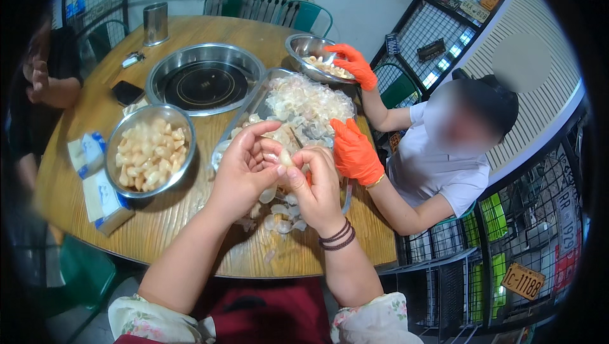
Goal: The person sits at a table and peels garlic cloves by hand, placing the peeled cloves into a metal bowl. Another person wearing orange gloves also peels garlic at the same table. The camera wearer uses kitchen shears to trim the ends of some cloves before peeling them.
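Observation:
Both my hands meet over the near side of a clear plastic tray [348,201]. Between the fingertips of my left hand [247,163] and my right hand [314,182] is a small pale, glossy piece [285,158], perhaps a peeled garlic clove; both hands touch it. Beneath and beyond them the tray holds a heap of translucent whitish skins [304,99]. More skins [284,218] lie nearer me, partly hidden by my right hand. On the left stands a steel bowl [110,172] of similar pale, smooth pieces [150,153].
A co-worker in orange gloves [357,153] sits at the right, one hand at a second steel bowl [292,44]. Another person is at the far left. The round wooden table [190,229] bears tissue packs [104,201], a phone [127,93], a recessed cooker [204,84] and a metal cup [156,24].

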`<act>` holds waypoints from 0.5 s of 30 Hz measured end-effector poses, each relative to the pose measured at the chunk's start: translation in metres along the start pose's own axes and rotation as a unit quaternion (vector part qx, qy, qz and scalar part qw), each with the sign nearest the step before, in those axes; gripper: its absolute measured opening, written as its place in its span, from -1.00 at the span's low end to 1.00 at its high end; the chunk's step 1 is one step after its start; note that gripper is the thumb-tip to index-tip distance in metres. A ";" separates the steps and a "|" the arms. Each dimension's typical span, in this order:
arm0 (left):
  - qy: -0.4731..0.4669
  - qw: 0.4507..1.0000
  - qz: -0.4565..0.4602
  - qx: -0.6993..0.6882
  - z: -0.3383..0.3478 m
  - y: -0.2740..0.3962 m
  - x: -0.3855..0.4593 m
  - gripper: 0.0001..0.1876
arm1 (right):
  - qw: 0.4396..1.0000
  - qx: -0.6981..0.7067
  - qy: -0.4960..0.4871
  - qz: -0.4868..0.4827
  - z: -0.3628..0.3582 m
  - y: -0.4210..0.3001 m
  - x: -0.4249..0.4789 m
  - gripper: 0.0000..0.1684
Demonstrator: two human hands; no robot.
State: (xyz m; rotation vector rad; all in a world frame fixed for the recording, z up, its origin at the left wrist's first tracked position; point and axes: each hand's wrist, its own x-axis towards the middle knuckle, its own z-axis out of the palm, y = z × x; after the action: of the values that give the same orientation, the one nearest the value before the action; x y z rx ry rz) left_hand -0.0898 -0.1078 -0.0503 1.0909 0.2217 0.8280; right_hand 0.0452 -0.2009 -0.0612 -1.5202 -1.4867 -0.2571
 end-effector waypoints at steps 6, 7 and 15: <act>-0.023 0.995 0.046 0.082 0.002 -0.006 0.000 -0.35 | 1.000 -0.008 -0.024 -0.014 -0.001 0.002 0.003 -0.75; -0.028 0.996 0.043 0.070 0.002 -0.007 0.000 -0.35 | 1.000 -0.003 -0.023 -0.019 -0.002 0.001 0.004 -0.75; -0.031 0.999 0.008 0.034 -0.001 -0.019 0.000 -0.50 | 0.990 0.137 0.006 0.036 -0.005 -0.014 0.010 -0.68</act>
State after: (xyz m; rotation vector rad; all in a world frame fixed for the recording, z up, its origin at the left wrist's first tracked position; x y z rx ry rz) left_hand -0.0810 -0.1116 -0.0672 1.1813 0.1907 0.8053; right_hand 0.0382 -0.2008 -0.0445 -1.3452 -1.3917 -0.0172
